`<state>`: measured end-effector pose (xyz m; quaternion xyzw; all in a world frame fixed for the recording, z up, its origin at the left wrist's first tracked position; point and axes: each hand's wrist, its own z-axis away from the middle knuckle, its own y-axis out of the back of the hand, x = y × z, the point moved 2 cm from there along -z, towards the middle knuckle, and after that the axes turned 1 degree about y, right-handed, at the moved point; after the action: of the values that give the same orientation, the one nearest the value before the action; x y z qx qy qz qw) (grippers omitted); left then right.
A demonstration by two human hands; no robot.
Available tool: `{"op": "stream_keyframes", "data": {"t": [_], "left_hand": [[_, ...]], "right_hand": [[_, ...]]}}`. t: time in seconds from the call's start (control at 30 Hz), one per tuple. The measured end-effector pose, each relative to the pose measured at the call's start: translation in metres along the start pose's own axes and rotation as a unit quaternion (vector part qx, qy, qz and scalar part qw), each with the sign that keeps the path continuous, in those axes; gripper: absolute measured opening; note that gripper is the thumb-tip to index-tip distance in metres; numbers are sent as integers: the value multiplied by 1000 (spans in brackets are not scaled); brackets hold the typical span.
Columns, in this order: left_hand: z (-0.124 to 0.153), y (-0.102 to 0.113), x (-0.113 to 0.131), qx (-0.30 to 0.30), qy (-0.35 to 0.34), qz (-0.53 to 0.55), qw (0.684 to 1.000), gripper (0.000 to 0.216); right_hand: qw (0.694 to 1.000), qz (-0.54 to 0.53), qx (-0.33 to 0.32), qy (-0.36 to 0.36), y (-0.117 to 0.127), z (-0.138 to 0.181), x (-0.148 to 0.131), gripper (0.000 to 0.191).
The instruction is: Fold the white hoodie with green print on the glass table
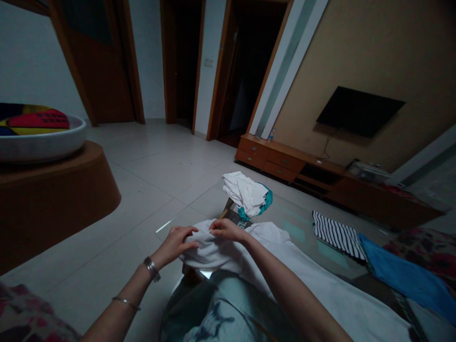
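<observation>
A glass-topped low table (302, 232) runs from the frame's centre toward four o'clock, and its pale reflective surface carries most of the laundry. Spread along it toward five o'clock lies a large white cotton garment (313, 280), whose near bunched end sits at the table's corner. The left hand (177, 242) presses its curled fingers onto that bunched end, and the right hand (225, 229) pinches a fold of the same cloth just beside it; the two hands are close together, both closed on the fabric. The left wrist wears a silver metal watch (152, 269) and, farther up the forearm, a thin silver bangle (125, 301). At twelve o'clock from the hands sits a crumpled pile of white and teal clothes (249, 194). Toward three o'clock lie a folded black-and-white striped cloth (337, 234) and, touching it, a bright blue cloth (406, 278). The floor is pale grey tile (142, 175). At nine o'clock stands a rounded brown wooden stand (53, 199) bearing a white shallow bowl (42, 142). Along the tan wall at two o'clock runs a low wooden cabinet (285, 164) under a dark wall-mounted television (359, 110). Dark wooden doorways (178, 61) open at twelve o'clock.
</observation>
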<state>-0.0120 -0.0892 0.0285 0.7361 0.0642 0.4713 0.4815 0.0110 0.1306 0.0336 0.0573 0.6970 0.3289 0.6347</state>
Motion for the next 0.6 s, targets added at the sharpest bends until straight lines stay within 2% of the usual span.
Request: {"op": "stream_keyframes", "data": {"t": [0.07, 0.13, 0.23, 0.3, 0.37, 0.43, 0.6], "left_hand": [[-3, 12, -14, -69, 31, 37, 996, 33], [-4, 20, -24, -98, 47, 106, 988, 33], [-5, 25, -36, -62, 68, 216, 972, 35], [-8, 22, -44, -27, 93, 241, 966, 37], [-13, 16, -52, 4, 116, 223, 968, 38], [-18, 12, -58, 33, 119, 177, 976, 37], [-23, 6, -61, 87, 132, 4, 987, 34]], "right_hand": [[999, -34, 37, -17, 3, -3, 4, 19], [995, -57, 74, -38, 5, -5, 8, 21], [987, -79, 125, -63, 4, -9, 13, 28], [986, -88, 127, -63, 2, -12, 15, 31], [989, -88, 95, -74, 0, -15, 18, 28], [988, -67, 92, -103, -1, -19, 23, 22], [965, 74, 228, -106, -5, -31, 34, 13]]}}
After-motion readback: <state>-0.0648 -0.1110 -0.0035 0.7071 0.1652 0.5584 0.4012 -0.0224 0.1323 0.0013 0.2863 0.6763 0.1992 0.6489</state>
